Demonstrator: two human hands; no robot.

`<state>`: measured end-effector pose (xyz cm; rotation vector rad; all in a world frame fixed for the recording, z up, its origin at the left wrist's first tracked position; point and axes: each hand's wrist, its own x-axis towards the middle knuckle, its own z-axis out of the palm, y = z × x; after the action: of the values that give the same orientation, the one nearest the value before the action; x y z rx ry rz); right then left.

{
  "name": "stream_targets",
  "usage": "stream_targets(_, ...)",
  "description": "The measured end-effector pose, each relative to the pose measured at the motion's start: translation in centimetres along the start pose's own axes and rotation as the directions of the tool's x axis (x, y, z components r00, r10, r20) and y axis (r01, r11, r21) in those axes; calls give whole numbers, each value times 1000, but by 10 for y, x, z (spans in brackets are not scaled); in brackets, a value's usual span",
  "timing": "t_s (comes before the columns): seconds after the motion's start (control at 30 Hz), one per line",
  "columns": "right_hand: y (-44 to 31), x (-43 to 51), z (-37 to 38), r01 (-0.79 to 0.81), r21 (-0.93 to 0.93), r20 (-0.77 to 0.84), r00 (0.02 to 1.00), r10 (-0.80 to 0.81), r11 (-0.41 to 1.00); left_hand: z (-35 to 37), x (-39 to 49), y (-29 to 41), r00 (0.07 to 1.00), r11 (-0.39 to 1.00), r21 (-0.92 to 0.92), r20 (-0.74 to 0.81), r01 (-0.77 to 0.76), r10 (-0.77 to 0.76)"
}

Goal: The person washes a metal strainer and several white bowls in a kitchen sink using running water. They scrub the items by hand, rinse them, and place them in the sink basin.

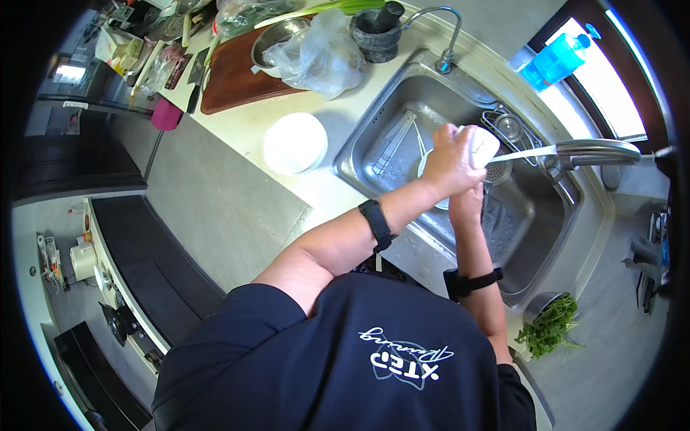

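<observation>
My left hand (450, 161) grips a small white bowl or cup (486, 147) over the steel sink (517, 242). A stream of water (523, 154) from the faucet (598, 152) meets it. Just below is my right hand (466, 206), wet, close against the left. Its fingers are hidden, so what it holds cannot be seen. Another white dish (424, 163) shows in part behind my left hand. Whisk-like wire utensils (396, 143) lie in the sink's left side. A perforated steel ladle (498, 171) and a wire rack (512, 129) are on the right.
A white bowl (295, 143) stands on the counter left of the sink. Behind it are a brown cutting board (237, 75), a plastic bag (323, 56), a stone mortar (375, 40) and a knife (195, 89). A slim gooseneck tap (446, 56) rises behind; leafy greens (550, 326) sit at right.
</observation>
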<state>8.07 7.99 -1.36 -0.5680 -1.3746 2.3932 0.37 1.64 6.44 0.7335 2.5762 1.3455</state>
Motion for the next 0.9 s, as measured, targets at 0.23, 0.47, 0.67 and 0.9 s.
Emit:
stream_targets(0.23,-44,-12,61,38,-92,170,985,-22,995,-76,-14,35,997,971,232,-42,66,-57)
stream_targets(0.47,-50,-23,171,583,-783,602,797,34,216,-173,-45,-33,943,980,-104,-272,170,-192)
stream_targets(0.67,-16,-54,222,752,-542,820,572,36,375,-235,-86,-87,788,870,23,-437,492,-434)
stream_targets(0.9,4,-47,224,920,-323,918,362,-161,224,-248,-98,-141,653,687,17,-325,727,-684)
